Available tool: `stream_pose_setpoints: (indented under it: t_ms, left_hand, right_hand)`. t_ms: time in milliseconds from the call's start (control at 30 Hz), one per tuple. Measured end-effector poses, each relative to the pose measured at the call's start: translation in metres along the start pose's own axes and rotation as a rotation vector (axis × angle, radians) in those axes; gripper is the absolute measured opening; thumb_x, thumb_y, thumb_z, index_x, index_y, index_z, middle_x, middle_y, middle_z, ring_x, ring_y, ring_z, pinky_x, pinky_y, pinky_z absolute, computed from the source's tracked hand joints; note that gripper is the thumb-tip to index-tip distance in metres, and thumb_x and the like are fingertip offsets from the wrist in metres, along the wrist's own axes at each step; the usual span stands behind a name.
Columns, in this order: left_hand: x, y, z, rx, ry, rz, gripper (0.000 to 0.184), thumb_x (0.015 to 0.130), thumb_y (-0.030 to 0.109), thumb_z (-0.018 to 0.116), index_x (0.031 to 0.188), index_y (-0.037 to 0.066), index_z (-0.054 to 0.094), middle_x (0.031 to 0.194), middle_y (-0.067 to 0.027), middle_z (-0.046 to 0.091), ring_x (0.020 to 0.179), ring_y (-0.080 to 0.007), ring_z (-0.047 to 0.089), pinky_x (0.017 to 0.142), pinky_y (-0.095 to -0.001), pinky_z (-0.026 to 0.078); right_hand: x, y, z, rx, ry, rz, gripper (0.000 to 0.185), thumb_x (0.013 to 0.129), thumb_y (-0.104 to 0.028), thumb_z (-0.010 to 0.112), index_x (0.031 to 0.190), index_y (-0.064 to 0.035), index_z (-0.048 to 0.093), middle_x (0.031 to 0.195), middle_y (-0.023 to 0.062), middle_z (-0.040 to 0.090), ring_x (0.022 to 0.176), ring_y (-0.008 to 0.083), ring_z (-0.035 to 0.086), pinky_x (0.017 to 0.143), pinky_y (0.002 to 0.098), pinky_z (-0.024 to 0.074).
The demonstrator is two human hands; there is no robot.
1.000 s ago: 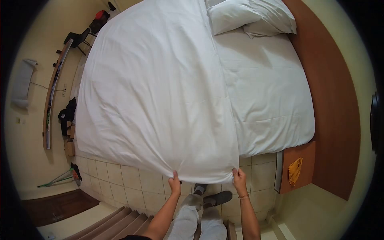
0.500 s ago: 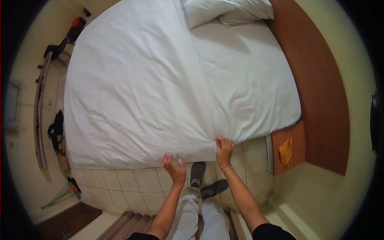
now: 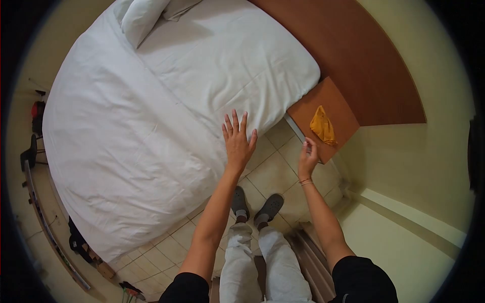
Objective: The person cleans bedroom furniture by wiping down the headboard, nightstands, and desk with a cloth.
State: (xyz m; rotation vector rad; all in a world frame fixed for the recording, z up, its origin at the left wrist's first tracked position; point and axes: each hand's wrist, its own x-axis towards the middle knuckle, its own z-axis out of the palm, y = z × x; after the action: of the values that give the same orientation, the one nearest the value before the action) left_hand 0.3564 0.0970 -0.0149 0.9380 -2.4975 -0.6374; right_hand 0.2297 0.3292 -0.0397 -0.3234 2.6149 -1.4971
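My left hand is open, fingers spread, over the near edge of the bed, where the white cover meets the fitted sheet. Whether it touches the fabric I cannot tell. To the right, my right hand is beside the front edge of the wooden bedside table, its fingers partly bent and apart, with nothing in them. A crumpled yellow cloth lies on that table, just beyond my right fingertips. The cover is spread over the left part of the bed, with wrinkles.
White pillows rest at the top left. A brown headboard panel runs along the wall. My feet in grey clogs stand on the tiled floor. Brown folded curtain-like material is behind my legs. A chair stands far left.
Both hands have let go of the cover, and its near edge now lies against the bed. My view has turned right, and my right hand has moved to the bedside table.
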Motion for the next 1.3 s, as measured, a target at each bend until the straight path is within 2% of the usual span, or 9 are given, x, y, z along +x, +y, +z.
stream_pose_setpoints:
  t_ms: [233, 367, 467, 533, 600, 733, 933, 1133, 1300]
  left_hand:
    - [-0.054, 0.037, 0.046, 0.102, -0.096, 0.081, 0.073, 0.102, 0.027, 0.063, 0.167, 0.01, 0.035, 0.177, -0.0206, 0.024, 0.162, -0.0431, 0.022, 0.129, -0.0592, 0.019]
    - [-0.132, 0.025, 0.008, -0.192, -0.38, 0.11, 0.069, 0.1, 0.016, 0.065, 0.164, 0.012, 0.039, 0.171, -0.023, 0.032, 0.155, -0.0469, 0.033, 0.125, -0.0552, 0.034]
    - [-0.256, -0.038, -0.027, -0.006, -0.897, -0.231, 0.056, 0.104, 0.027, 0.061, 0.152, 0.004, 0.048, 0.139, -0.0303, 0.063, 0.126, -0.0517, 0.061, 0.109, -0.0547, 0.049]
    - [-0.377, -0.084, -0.079, -0.026, -0.797, -0.346, 0.059, 0.097, 0.026, 0.064, 0.152, 0.004, 0.053, 0.136, -0.029, 0.067, 0.124, -0.0484, 0.064, 0.107, -0.0522, 0.052]
    - [-0.444, -0.07, -0.168, 0.213, -1.194, -0.678, 0.05, 0.093, 0.037, 0.067, 0.129, 0.004, 0.075, 0.139, -0.0259, 0.068, 0.126, -0.0435, 0.066, 0.107, -0.0504, 0.054]
    - [-0.544, -0.03, -0.3, 0.263, -1.39, -0.815, 0.051, 0.092, 0.048, 0.066, 0.118, 0.006, 0.08, 0.128, -0.0263, 0.073, 0.12, -0.0424, 0.07, 0.101, -0.0487, 0.057]
    - [-0.604, 0.015, -0.409, -0.277, -1.132, -1.161, 0.051, 0.093, 0.047, 0.066, 0.12, 0.006, 0.079, 0.128, -0.0251, 0.073, 0.12, -0.0409, 0.07, 0.101, -0.048, 0.056]
    - [-0.642, 0.045, -0.469, -0.733, -0.871, -1.282, 0.051, 0.094, 0.046, 0.065, 0.122, 0.006, 0.078, 0.129, -0.0239, 0.073, 0.12, -0.0394, 0.07, 0.101, -0.0474, 0.056]
    - [-0.712, 0.029, -0.53, -1.004, -0.691, -1.331, 0.05, 0.095, 0.046, 0.065, 0.123, 0.005, 0.077, 0.129, -0.0229, 0.073, 0.12, -0.0382, 0.07, 0.102, -0.0469, 0.056]
  right_hand:
    - [0.049, 0.032, -0.067, -0.6, 0.056, -0.399, 0.055, 0.107, -0.027, 0.063, 0.158, -0.0096, 0.049, 0.151, 0.0169, 0.056, 0.142, 0.0364, 0.051, 0.122, 0.0528, 0.0395]
    - [0.061, 0.017, -0.093, -0.745, -0.119, -0.175, 0.048, 0.101, -0.028, 0.068, 0.148, -0.0204, 0.064, 0.129, 0.0086, 0.065, 0.125, 0.0337, 0.058, 0.106, 0.0542, 0.0465]
    - [0.058, 0.022, -0.097, -0.748, -0.059, -0.221, 0.032, 0.099, -0.027, 0.067, 0.129, -0.0207, 0.075, 0.115, 0.0063, 0.066, 0.118, 0.0322, 0.059, 0.098, 0.0551, 0.0469]
    - [0.044, 0.011, -0.108, -0.694, -0.199, -0.133, 0.023, 0.099, -0.028, 0.064, 0.113, -0.0153, 0.076, 0.114, 0.0078, 0.067, 0.12, 0.0323, 0.059, 0.098, 0.0598, 0.0462]
    - [0.016, 0.026, -0.121, -0.497, -0.322, -0.222, 0.018, 0.096, -0.025, 0.065, 0.098, -0.0085, 0.071, 0.113, 0.0123, 0.067, 0.112, 0.0375, 0.063, 0.086, 0.0555, 0.0522]
    - [-0.073, 0.035, -0.168, -0.305, -0.601, 0.034, 0.026, 0.101, -0.023, 0.059, 0.108, -0.0011, 0.072, 0.108, 0.0224, 0.074, 0.103, 0.0425, 0.07, 0.089, 0.0488, 0.0551]
    - [-0.24, 0.118, -0.256, -0.543, -0.669, 0.46, 0.027, 0.1, -0.016, 0.059, 0.123, -0.0032, 0.065, 0.122, 0.0262, 0.073, 0.118, 0.0453, 0.069, 0.102, 0.055, 0.0534]
    - [-0.32, 0.043, -0.295, -0.689, -0.773, 0.503, 0.037, 0.092, -0.023, 0.064, 0.122, -0.0043, 0.072, 0.122, 0.0214, 0.076, 0.117, 0.0418, 0.071, 0.102, 0.048, 0.055]
    - [-0.284, 0.042, -0.188, -1.042, -0.92, -0.039, 0.038, 0.092, -0.026, 0.07, 0.122, -0.0023, 0.071, 0.117, 0.0223, 0.076, 0.115, 0.0396, 0.073, 0.099, 0.0501, 0.057]
